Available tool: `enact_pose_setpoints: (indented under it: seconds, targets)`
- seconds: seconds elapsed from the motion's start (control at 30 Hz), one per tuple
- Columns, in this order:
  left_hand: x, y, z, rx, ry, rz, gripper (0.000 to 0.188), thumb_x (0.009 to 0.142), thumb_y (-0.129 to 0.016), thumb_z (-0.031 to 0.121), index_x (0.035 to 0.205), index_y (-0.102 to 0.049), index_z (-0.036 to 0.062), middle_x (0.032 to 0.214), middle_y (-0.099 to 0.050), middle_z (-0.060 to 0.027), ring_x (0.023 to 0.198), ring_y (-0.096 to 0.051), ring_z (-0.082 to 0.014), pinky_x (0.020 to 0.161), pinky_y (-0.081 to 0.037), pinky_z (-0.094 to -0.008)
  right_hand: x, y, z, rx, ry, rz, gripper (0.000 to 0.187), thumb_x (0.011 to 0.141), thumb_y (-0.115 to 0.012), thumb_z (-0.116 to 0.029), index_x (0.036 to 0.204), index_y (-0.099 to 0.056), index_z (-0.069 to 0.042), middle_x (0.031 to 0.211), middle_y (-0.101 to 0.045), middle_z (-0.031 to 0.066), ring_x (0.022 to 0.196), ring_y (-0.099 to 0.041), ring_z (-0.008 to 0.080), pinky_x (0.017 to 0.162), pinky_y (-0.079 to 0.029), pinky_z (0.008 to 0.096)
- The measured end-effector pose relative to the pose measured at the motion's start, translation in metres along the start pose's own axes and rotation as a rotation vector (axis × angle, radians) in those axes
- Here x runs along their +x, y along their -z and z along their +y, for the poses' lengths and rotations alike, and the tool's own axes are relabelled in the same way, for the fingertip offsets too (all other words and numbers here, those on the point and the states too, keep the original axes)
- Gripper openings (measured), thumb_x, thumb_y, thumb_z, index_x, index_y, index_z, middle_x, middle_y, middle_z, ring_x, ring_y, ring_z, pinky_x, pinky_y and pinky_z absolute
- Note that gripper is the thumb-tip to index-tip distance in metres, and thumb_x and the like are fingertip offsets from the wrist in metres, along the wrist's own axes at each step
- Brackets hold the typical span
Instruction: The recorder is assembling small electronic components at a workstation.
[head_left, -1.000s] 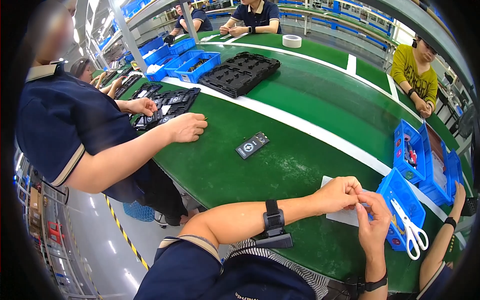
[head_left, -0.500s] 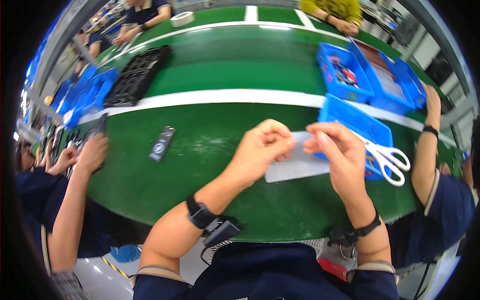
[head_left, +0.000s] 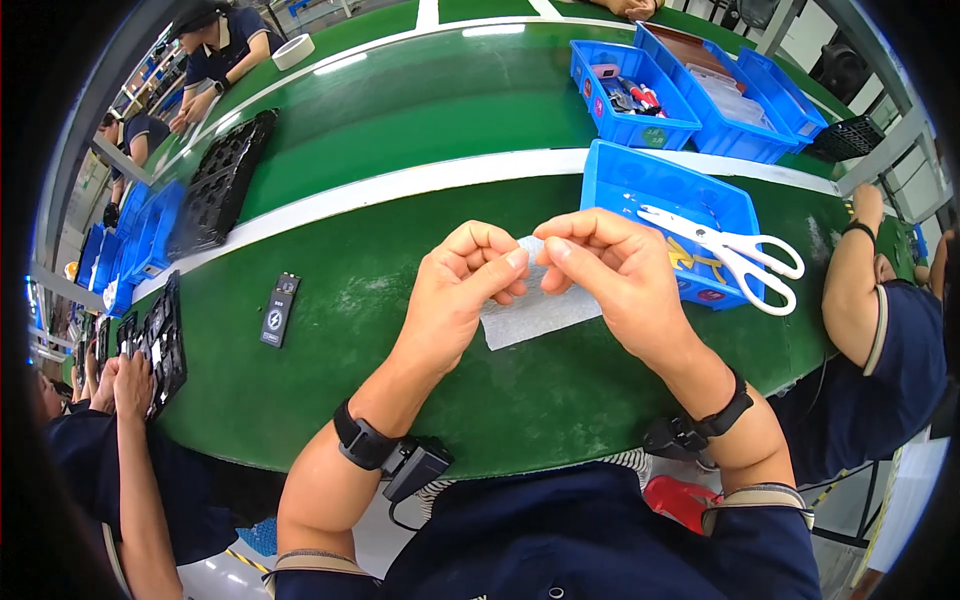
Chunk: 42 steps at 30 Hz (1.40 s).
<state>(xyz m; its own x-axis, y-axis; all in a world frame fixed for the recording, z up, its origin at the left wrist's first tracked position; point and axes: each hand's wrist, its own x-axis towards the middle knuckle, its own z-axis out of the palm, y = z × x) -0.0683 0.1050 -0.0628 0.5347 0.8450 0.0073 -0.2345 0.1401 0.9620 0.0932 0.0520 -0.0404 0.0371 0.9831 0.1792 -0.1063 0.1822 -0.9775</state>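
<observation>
My left hand [head_left: 455, 295] and my right hand [head_left: 625, 285] meet at the centre, each with thumb and forefinger pinched, fingertips nearly touching. Whatever they pinch is too small or hidden to make out. Below them, a whitish translucent sheet [head_left: 545, 318] lies on the green table, partly covered by both hands. Just beyond my right hand stands a blue bin [head_left: 610, 172] with yellow strips [head_left: 690, 258] inside. White scissors [head_left: 735, 248] rest across it, handles over its right side. To the left lies a flat black battery-like pack [head_left: 279, 311] with a round lightning mark.
Farther right, a blue bin [head_left: 650, 130] of small parts stands beside a larger blue bin [head_left: 745, 138]. A black tray [head_left: 225, 180] and blue bins [head_left: 145, 245] are at the far left. Co-workers' arms [head_left: 135, 440] [head_left: 855, 290] flank me. A white tape roll [head_left: 293, 51] sits far back.
The view has turned, shifting the table and its things in the picture. My hands stay pinched over the sheet, their fingertips now closer together. The left co-worker's hands have lowered.
</observation>
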Motion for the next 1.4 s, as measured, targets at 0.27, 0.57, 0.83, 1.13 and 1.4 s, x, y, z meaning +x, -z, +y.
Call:
enact_pose_setpoints:
  seconds: [0.27,0.57,0.83,1.13,1.4]
  targets:
    - [-0.002,0.000,-0.005,-0.068,0.008,0.004,0.011,0.085,-0.059,0.015,0.083,-0.053,0.0067,0.072,-0.057,-0.0003,0.064,-0.052,-0.0067,0.060,-0.042,-0.0204,-0.002,-0.010,0.007,-0.017,-0.047,-0.083,0.009,0.085,-0.057,-0.008,0.084,-0.056,0.001,0.072,-0.062,0.0052,0.065,-0.058,0.0064,0.058,-0.047,0.0212]
    - [-0.007,-0.007,-0.002,-0.077,0.009,0.079,0.008,0.086,-0.054,0.014,0.084,-0.051,0.0071,0.075,-0.055,-0.0016,0.064,-0.053,-0.0081,0.056,-0.042,-0.0201,0.000,-0.012,0.023,-0.128,0.055,-0.109,0.014,0.087,-0.055,-0.014,0.094,-0.052,-0.003,0.067,-0.059,0.0053,0.060,-0.057,0.0103,0.053,-0.044,0.0246]
    - [-0.003,-0.009,-0.007,-0.228,0.038,0.063,0.005,0.083,-0.052,0.005,0.083,-0.047,0.0046,0.078,-0.053,-0.0023,0.070,-0.053,-0.0082,0.062,-0.045,-0.0209,-0.004,-0.008,0.014,-0.311,0.197,-0.070,0.015,0.082,-0.056,-0.012,0.094,-0.050,-0.004,0.057,-0.052,0.0097,0.050,-0.052,0.0245,0.047,-0.038,0.0338]
    - [-0.006,-0.011,-0.008,-0.263,0.051,0.086,0.010,0.081,-0.053,0.003,0.087,-0.046,0.0047,0.079,-0.055,-0.0037,0.070,-0.054,-0.0086,0.063,-0.045,-0.0198,-0.006,-0.013,0.020,-0.293,0.224,-0.062,0.017,0.080,-0.057,-0.010,0.095,-0.051,-0.004,0.059,-0.052,0.0105,0.053,-0.054,0.0268,0.049,-0.040,0.0358]
    - [-0.004,-0.009,-0.010,-0.188,0.060,0.079,0.011,0.083,-0.055,0.009,0.083,-0.044,0.0071,0.077,-0.050,-0.0008,0.068,-0.050,-0.0065,0.061,-0.045,-0.0186,-0.007,-0.013,0.010,-0.265,0.176,-0.080,0.013,0.076,-0.058,-0.007,0.084,-0.050,0.000,0.062,-0.056,0.0155,0.058,-0.055,0.0330,0.052,-0.041,0.0397]
